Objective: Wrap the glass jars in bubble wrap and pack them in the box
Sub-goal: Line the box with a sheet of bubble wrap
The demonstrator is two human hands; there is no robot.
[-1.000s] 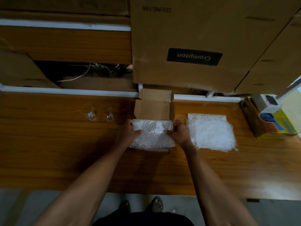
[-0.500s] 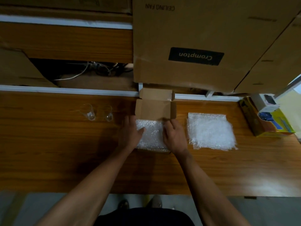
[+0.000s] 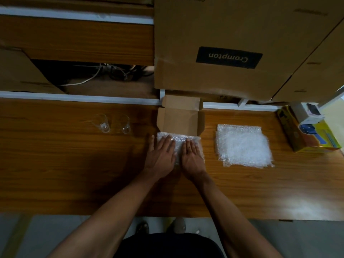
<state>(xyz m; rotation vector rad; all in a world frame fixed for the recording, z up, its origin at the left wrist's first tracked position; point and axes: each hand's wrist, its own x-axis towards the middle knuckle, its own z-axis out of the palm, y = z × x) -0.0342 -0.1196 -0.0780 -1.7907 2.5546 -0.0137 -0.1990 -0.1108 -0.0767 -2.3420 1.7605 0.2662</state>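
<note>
At mid-counter, near its far edge, both hands press flat on a sheet of bubble wrap (image 3: 179,146) that lies over the open box (image 3: 179,121). The left hand (image 3: 161,155) rests on the sheet's left part with fingers straight and spread; the right hand (image 3: 192,155) lies beside it, fingers straight too. Neither grips anything; they only push the sheet down, apparently lining the box bottom. The box's lid flap stands up behind the sheet.

Well to the left, toward the counter's far edge, two glass jars (image 3: 113,123) sit bare and close together, unwrapped. To the right of the box lies a stack of more wrap (image 3: 243,146), and by the right edge a yellow carton (image 3: 309,135).

By my judgement the task is at its start: the box is being padded, while both jars are yet to be wrapped and packed.
</note>
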